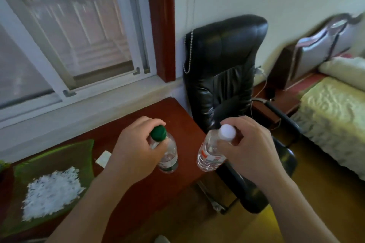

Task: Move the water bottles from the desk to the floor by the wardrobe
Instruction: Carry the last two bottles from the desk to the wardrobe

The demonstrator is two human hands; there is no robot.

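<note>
Green-capped bottle is pinched at the neck by your left hand over the bench, white-capped bottle likewise by your right hand past its edge, so the whole carry to the wardrobe looks still ahead.

Clear glossy plastic bottles, polished wooden desk, shiny leather chair.

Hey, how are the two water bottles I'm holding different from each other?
The green-capped bottle has a green band low on its body; the white-capped bottle has a red-marked label. The green-capped bottle is in the left hand, roughly upright over the desk; the white-capped bottle is in the right hand, tilted, at the desk's edge by the chair. Both are clear plastic, capped, and gripped near the neck.
</note>
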